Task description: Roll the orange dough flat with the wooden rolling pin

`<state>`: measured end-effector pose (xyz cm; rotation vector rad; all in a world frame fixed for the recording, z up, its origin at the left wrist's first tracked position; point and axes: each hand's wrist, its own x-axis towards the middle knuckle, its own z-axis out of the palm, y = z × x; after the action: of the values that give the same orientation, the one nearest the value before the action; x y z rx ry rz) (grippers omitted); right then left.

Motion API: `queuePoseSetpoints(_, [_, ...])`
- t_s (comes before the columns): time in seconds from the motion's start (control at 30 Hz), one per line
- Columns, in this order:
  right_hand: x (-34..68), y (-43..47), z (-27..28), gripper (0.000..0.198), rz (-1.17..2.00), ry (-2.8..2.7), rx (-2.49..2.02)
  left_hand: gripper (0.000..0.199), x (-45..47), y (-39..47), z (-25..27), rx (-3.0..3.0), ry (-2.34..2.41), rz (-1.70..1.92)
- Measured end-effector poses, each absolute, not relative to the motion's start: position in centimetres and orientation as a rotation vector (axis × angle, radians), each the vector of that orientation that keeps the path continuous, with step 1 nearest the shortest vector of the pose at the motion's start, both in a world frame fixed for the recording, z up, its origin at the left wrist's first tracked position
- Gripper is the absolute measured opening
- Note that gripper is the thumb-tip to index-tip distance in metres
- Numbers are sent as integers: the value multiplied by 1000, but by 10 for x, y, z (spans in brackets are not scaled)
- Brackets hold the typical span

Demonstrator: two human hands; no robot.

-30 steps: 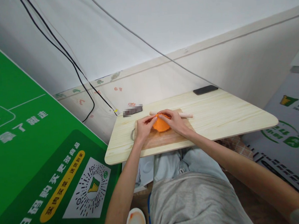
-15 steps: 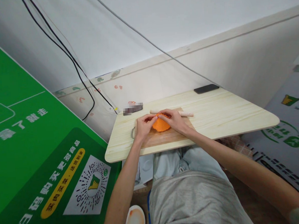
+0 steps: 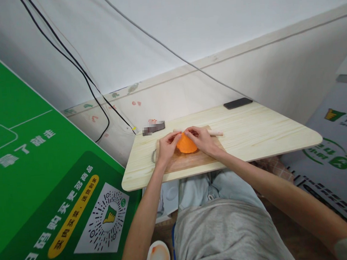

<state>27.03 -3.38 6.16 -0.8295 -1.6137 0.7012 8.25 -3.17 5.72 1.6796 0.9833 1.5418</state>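
Note:
Both my hands pinch the upper edge of a soft, flattened orange dough sheet [image 3: 187, 144], which hangs with a wavy lower rim over a wooden board [image 3: 190, 160]. My left hand [image 3: 169, 146] is closed on its left upper corner, thumb and fingertips together. On the other side my right hand [image 3: 202, 139] grips the top edge between thumb and fingers. Behind the hands lies a pale rolling pin [image 3: 215, 133], its middle partly hidden by my right hand. A metal handle [image 3: 153, 156] shows at the board's left end.
The board rests on a light wood-grain table [image 3: 264, 132] against the wall. A black phone [image 3: 238, 103] lies at the back edge, and a partly blurred dark object [image 3: 154, 128] at the back left. A green panel [image 3: 25, 154] stands left. Below is a stained white dish [image 3: 158, 257].
My fingers have shifted a little along the top edge, and slightly more of the orange sheet shows between the thumbs. The whole view has moved slightly.

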Motion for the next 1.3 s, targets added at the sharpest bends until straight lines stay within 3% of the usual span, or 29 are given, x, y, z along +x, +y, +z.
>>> queuePoseSetpoints(0.17, [271,-33,61,27,687,-1566,-854,51,81,-31,58,1630,963,1494])
queuePoseSetpoints(0.37, [271,-36,62,25,716,-1581,-820,45,81,-31,59,1660,964,1503])
queuePoseSetpoints(0.53, [269,-34,60,38,767,-1528,-835,45,78,-28,59,1607,984,1609])
queuePoseSetpoints(0.67, [271,-32,58,27,707,-1562,-809,40,79,-29,59,1645,947,1604])
queuePoseSetpoints(0.9, [271,-34,61,30,735,-1572,-761,41,82,-31,62,1678,947,1617])
queuePoseSetpoints(1.3, [271,-38,65,17,675,-1617,-750,39,82,-34,63,1677,960,1584])
